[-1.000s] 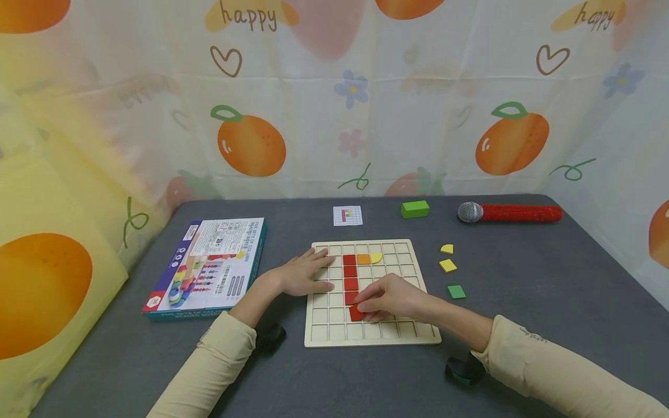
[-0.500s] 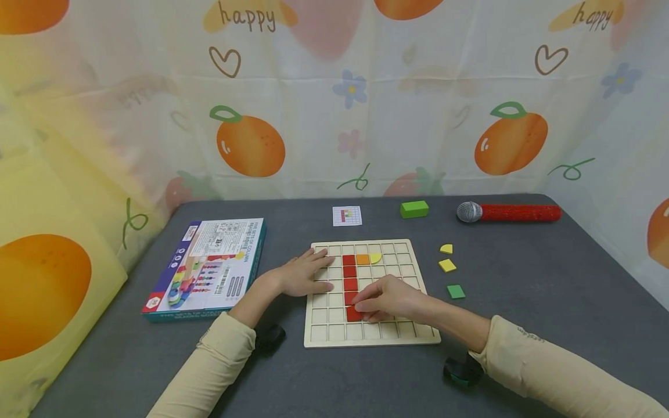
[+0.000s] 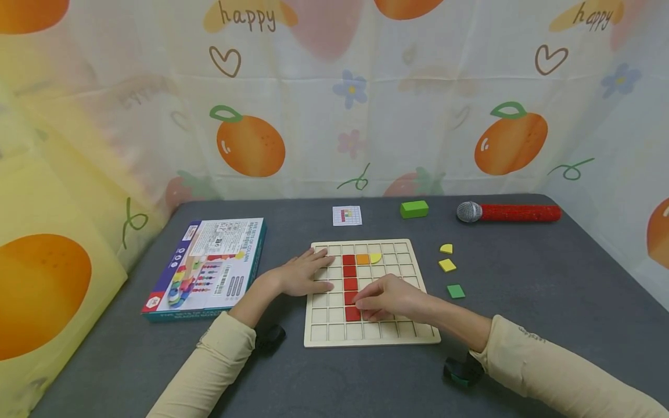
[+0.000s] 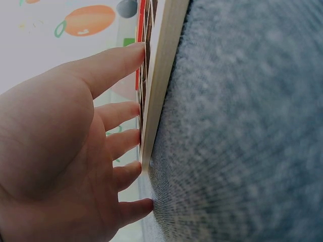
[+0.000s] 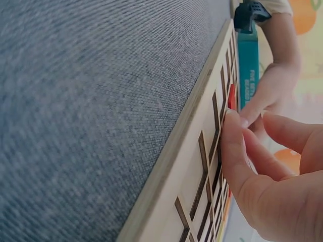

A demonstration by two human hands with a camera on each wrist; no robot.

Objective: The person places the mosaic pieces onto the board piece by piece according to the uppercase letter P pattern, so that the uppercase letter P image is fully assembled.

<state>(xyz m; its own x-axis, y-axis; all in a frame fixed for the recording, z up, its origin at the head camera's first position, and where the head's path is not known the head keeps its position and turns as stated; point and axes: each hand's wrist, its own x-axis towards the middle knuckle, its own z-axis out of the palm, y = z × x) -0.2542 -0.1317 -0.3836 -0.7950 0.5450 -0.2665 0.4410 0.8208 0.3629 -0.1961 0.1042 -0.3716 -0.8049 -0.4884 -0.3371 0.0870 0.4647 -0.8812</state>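
A pale wooden grid board (image 3: pixel 326 334) lies on the table, with several red square tiles (image 3: pixel 350 271) in one column. An orange square tile (image 3: pixel 363 259) and a yellow quarter-round tile (image 3: pixel 375 258) continue the top row. My left hand (image 3: pixel 303 274) rests with spread fingers on the board's left side; the left wrist view shows the fingertips along its edge. My right hand (image 3: pixel 392 297), fingers bent, has its fingertips at the right edge of the lowest red tile (image 3: pixel 352 313). That tile lies flat in line with the column, and fingertips touch it in the right wrist view (image 5: pixel 232 96).
Two yellow tiles (image 3: pixel 446 265) and a green square tile (image 3: pixel 456 291) lie right of the board. Behind it are a small pattern card (image 3: pixel 347 216), a green block (image 3: pixel 414 209) and a red microphone (image 3: pixel 517 213). A flat boxed set (image 3: pixel 209 267) lies at left.
The lowest red tile has gone from slightly askew to straight below the others, shifted a little left by my right hand. My left hand has stayed on the board.
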